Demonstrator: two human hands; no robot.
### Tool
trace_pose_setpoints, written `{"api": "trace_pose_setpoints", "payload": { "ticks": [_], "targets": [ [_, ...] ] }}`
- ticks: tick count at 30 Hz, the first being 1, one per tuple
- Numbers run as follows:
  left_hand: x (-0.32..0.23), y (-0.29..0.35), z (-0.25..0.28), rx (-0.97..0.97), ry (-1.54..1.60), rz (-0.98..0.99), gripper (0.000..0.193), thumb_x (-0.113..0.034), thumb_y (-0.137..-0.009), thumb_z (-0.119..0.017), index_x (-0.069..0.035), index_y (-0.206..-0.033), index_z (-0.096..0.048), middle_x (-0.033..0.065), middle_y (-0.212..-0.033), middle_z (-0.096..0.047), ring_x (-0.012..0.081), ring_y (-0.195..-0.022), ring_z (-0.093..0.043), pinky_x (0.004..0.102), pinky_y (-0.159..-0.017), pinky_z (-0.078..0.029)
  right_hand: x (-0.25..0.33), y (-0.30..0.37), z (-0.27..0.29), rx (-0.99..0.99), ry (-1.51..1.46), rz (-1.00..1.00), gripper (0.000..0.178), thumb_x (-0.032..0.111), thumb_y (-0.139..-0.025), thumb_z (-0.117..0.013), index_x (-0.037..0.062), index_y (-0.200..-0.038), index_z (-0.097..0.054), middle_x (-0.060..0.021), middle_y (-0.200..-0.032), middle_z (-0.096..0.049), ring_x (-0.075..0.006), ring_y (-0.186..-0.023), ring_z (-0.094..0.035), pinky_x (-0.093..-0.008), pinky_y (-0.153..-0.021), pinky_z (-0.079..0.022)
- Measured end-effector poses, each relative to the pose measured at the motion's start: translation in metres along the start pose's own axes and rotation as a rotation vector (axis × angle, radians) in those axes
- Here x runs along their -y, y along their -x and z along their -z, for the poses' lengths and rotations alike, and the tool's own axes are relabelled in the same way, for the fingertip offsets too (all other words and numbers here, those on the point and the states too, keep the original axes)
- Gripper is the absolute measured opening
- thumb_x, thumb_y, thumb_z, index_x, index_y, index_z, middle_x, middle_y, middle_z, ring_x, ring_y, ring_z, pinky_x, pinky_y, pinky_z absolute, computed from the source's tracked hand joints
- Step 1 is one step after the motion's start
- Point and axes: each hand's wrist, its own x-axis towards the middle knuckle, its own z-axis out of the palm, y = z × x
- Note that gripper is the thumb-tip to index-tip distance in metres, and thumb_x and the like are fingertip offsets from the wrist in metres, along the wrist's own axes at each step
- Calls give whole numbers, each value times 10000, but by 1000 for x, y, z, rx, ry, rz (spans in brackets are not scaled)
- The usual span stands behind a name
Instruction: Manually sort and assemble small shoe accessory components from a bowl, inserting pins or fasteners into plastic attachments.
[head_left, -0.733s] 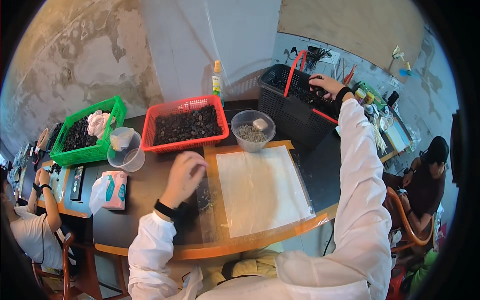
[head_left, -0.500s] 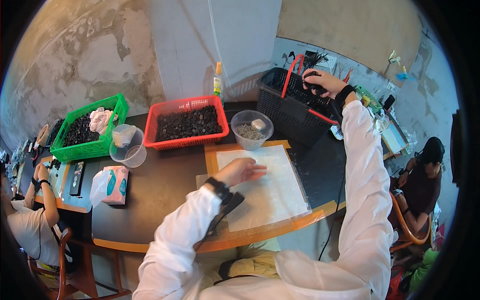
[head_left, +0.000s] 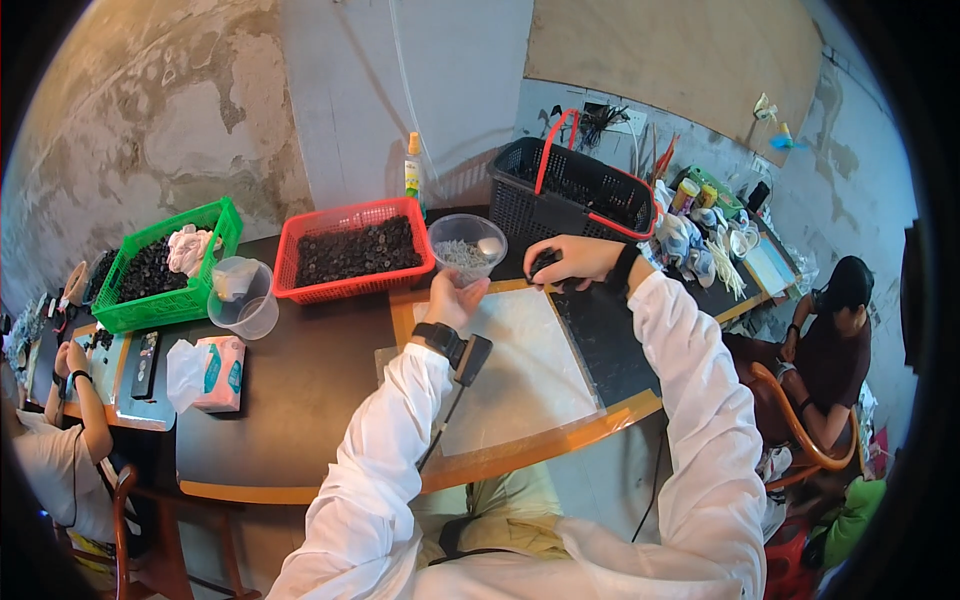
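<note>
My right hand (head_left: 575,262) is closed around several small black pieces (head_left: 545,262), above the dark table just right of a clear round tub (head_left: 498,262). Small grey bits (head_left: 458,254) and a rounded whitish thing (head_left: 489,247) lie inside that tub. At the tub's near side is my left hand (head_left: 458,303), palm turned up, fingers apart, nothing visible in it. Whether its fingertips touch the tub I cannot tell. Below both hands a white sheet (head_left: 510,370) lies on the table, edged with orange tape.
Behind stand a red basket (head_left: 352,290) of black pieces, a black basket (head_left: 560,215) with a red handle, and a spray bottle (head_left: 412,170). Leftward are a green basket (head_left: 165,312), an empty-looking clear tub (head_left: 258,318) and tissues (head_left: 220,375). People sit at both sides.
My right hand has come down from above the black basket to beside the clear tub, carrying black pieces. My left hand has moved from over the sheet up to the tub.
</note>
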Motion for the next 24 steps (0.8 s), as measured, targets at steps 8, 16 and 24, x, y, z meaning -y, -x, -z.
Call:
{"api": "trace_pose_setpoints", "payload": {
  "ticks": [8,16,24],
  "targets": [
    [-50,29,20,-38,-328,265,420,-214,-965,-442,65,-1279,-436,286,-1251,-549,376,-1149,-573,469,-997,-478,5,-66,-46,80,5,-7,211,208,-886,-665,122,-1070,-608,31,-869,-632,-36,-612,-513,-178,-463,-326],
    [-130,143,72,-89,-911,-442,226,-214,-950,-551,-87,-1128,-606,56,-1050,-631,186,-976,-624,309,-841,-487,0,-188,-109,-113,312,220,337,357,-816,-701,101,-1029,-648,0,-778,-648,-109,-648,-629,-272,-513,-489],
    [-126,143,103,139,-1411,-722,740,-129,-810,-720,-64,-1449,-353,162,-1446,-363,314,-1388,-335,429,-1162,-272,-22,-229,-194,-458,719,522,424,282,-762,-756,115,-1126,-614,-160,-1055,-549,-375,-975,-600,-471,-821,-502]
  ]
}}
